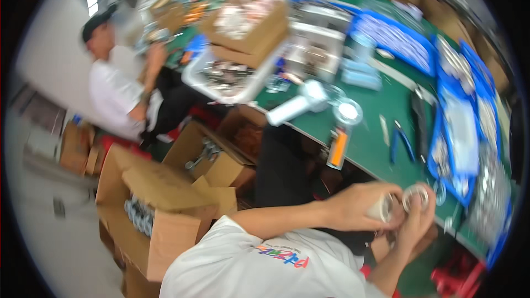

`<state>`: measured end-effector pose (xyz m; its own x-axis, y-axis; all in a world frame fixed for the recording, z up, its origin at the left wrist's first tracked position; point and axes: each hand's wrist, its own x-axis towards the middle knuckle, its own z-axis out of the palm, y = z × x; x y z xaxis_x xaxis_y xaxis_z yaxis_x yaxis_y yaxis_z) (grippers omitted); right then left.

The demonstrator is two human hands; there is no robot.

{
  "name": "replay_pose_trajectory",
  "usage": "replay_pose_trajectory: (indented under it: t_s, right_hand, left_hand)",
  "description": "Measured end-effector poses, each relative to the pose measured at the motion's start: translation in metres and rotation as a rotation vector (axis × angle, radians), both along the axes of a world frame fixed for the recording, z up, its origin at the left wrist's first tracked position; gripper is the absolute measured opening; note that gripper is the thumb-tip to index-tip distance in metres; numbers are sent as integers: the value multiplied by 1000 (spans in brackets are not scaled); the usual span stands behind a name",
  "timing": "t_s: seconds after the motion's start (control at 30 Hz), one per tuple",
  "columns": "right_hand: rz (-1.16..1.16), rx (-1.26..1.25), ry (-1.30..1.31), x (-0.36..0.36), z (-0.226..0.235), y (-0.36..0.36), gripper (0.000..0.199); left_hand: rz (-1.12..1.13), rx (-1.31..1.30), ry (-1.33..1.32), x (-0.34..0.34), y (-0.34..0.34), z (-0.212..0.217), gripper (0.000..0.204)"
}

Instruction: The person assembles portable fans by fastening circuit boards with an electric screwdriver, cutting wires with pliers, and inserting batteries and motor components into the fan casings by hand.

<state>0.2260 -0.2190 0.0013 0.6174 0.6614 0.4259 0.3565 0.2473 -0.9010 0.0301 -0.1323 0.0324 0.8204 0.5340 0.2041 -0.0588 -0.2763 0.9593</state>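
Over the near edge of the green table, my left hand (359,205) is closed round a white hollow cylinder (381,208), its open end facing up. Right beside it, my right hand (415,226) grips a short round whitish part (415,197) with a ring-shaped rim. The two pieces are close together but look separate; blur hides their finer detail. On the table edge ahead lies a white device with a thick handle and a rounded head (298,102). Next to it is a round-headed clear and white piece (348,112) with an orange section.
Blue-handled pliers (402,142) and a long black tool (419,124) lie on the green table (367,146). Blue trays (392,38) of parts line its far side. A white bin (232,96) and open cardboard boxes (176,248) stand leftward. Another person (118,88) sits at left.
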Motion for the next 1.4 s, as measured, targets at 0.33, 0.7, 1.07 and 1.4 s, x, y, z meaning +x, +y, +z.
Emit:
replay_pose_trajectory:
  t_s: [0.33, 0.7, 1.07, 1.4]
  right_hand:
    - [210, -70, 521, 20, 22, -7, 35]
    - [128, -452, 200, 111, 93, -15, 20]
    - [-171, -121, 176, 279, 115, 74, 46]
    - [660, -328, -60, 31, 107, 51, 13]
  left_hand:
    - [72, -21, 48, 3, 2, -11, 78]
    - [102, -31, 25, 2, 0, -13, 78]
    - [160, -107, -35, -8, 10, -4, 77]
    - [222, -182, -293, 0, 54, -4, 68]
